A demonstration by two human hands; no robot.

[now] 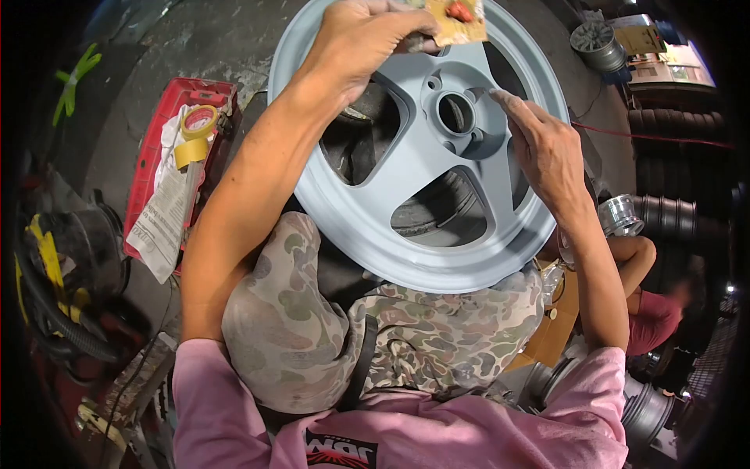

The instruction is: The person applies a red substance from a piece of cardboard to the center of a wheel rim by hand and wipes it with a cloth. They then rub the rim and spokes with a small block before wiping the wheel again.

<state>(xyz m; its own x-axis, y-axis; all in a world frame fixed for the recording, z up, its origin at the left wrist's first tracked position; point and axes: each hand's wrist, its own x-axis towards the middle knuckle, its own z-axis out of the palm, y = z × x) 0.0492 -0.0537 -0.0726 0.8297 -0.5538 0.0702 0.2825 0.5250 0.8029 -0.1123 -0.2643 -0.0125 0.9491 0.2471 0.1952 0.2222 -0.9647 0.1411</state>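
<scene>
A pale grey-blue painted car wheel rim [375,219] with broad spokes leans in front of my knees, its hub facing me. My left hand [371,39], over the rim's upper part, is closed on a small yellowish card [461,35]. An orange-red blob of paste [459,11] sits on that card. At the right of the hub, my right hand [544,144] has its index finger stretched out, with the tip at a lug-hole recess. The other fingers of that hand bend under and are partly hidden; nothing shows in them.
Left of me, a red tray [148,168] holds yellow tape rolls [191,148] and a newspaper sheet [162,223]. A black hose [66,328] lies further left. More wheels [598,47] stand on the right, near another person in a red shirt [655,320] and a cardboard box [551,332].
</scene>
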